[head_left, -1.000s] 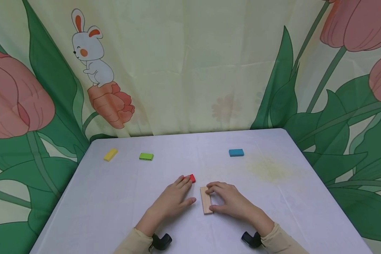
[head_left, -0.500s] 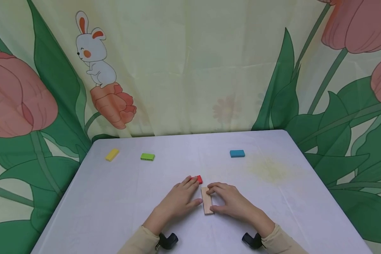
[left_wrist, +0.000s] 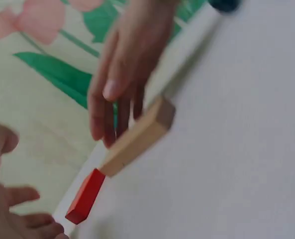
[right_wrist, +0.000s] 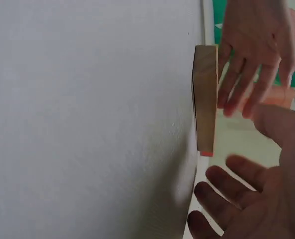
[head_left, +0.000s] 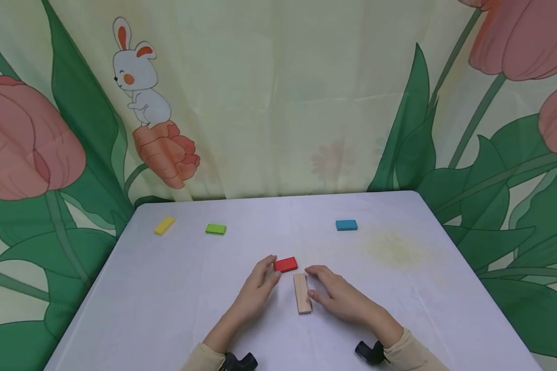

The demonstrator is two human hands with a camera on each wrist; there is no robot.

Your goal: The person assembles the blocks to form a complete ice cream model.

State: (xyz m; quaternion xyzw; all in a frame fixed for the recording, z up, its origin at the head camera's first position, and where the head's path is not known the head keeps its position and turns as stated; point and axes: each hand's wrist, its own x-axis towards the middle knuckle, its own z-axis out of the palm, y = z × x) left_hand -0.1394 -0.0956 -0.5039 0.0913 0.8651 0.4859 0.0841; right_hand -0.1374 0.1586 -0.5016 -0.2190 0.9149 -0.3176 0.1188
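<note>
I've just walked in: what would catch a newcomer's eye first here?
Probably the white cartoon rabbit, printed at the upper left of the backdrop behind the white table. On the table, a bright red block lies by the left hand, with a plain wooden block beside the right hand. Farther back to the right lies a blue block.
</note>
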